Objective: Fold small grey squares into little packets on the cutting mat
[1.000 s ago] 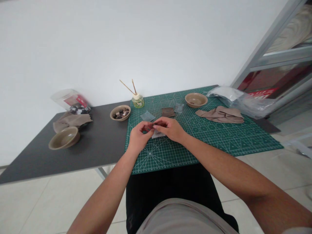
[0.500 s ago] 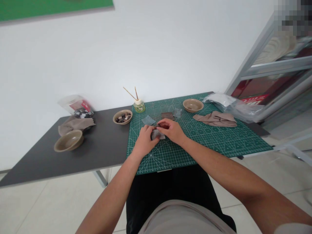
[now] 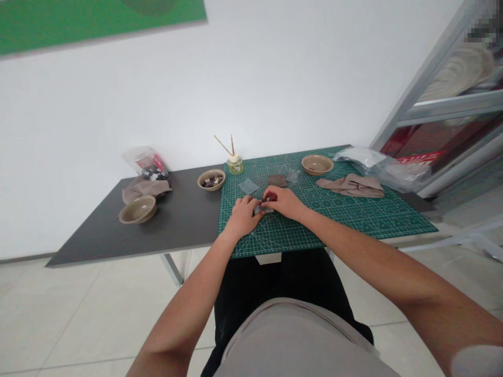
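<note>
My left hand [image 3: 244, 214] and my right hand [image 3: 286, 203] meet low over the green cutting mat [image 3: 275, 234], fingers bent and pinched together. Between them is a small greyish piece of fabric [image 3: 259, 209], mostly covered by the fingers. Something dark shows at the fingertips, too small to make out. Just beyond the hands lie flat squares: a pale grey-blue one [image 3: 249, 186], a brown one [image 3: 277, 180] and another grey one [image 3: 293, 176].
Left of the mat stand a bowl of dark and light bits [image 3: 211, 180], an empty-looking bowl [image 3: 138, 210], a brown cloth [image 3: 143, 189] and a plastic bag [image 3: 151, 165]. A reed diffuser [image 3: 235, 163], another bowl [image 3: 317, 165], crumpled cloth [image 3: 353, 185] and clear plastic [image 3: 383, 165] edge the mat.
The view has shifted, so the table sits further right and higher on the left side. My hands remain together on the fabric, with the fingers slightly closer.
</note>
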Motion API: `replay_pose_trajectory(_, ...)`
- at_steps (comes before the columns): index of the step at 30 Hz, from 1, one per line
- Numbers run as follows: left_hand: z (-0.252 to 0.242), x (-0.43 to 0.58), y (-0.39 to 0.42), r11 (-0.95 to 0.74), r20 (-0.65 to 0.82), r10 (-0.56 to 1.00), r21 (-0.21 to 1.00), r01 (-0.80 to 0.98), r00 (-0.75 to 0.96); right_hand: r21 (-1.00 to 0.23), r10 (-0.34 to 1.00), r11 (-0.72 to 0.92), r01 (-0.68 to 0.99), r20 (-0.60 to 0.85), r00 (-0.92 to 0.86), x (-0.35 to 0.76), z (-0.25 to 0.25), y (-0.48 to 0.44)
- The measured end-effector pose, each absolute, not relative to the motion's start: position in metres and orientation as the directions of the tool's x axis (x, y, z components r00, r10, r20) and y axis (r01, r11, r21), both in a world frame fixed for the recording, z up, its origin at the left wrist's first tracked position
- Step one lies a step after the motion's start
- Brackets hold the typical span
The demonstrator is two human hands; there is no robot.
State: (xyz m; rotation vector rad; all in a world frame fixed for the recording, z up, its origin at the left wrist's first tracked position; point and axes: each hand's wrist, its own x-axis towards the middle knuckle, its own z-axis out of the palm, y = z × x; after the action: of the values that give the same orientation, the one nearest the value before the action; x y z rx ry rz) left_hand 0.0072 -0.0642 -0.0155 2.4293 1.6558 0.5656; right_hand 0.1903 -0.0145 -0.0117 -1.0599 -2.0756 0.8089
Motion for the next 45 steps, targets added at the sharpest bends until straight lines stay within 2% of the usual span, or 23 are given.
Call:
replay_pose_trajectory(5,-0.017,0.008,-0.066,-0.370,0.231,0.924,0.340,0.865,0.304,-0.730,0.842,0.493,0.474,0.263,-0.471,0.190,-0.017,-0.016)
replay_pose_trajectory(10,-0.018,0.006,-0.067,-0.351,0.267,0.929,0.403,0.845,0.258,-0.723,0.853,0.488,0.489,0.276,-0.443,0.187,-0.019,-0.017)
replay_pose_trajectory(18,-0.018,0.007,-0.069,-0.342,0.278,0.928,0.363,0.867,0.250,-0.788,0.855,0.463,0.406,0.278,-0.437,0.189,-0.021,-0.022)
replay_pose_trajectory(27,-0.020,0.006,-0.069,-0.335,0.299,0.927,0.381,0.862,0.228,-0.558,0.780,0.621,0.551,0.366,-0.507,0.187,-0.023,-0.022)
replay_pose_trajectory(34,-0.020,0.007,-0.069,-0.314,0.299,0.933,0.393,0.864,0.203,-0.514,0.743,0.666,0.540,0.394,-0.541,0.187,-0.023,-0.025)
replay_pose_trajectory(39,-0.017,0.009,-0.072,-0.296,0.280,0.939,0.361,0.884,0.200,-0.450,0.749,0.663,0.598,0.411,-0.520,0.188,-0.021,-0.026)
replay_pose_trajectory(45,-0.016,0.009,-0.072,-0.290,0.263,0.943,0.363,0.886,0.201,-0.460,0.757,0.654,0.601,0.395,-0.521,0.188,-0.023,-0.020)
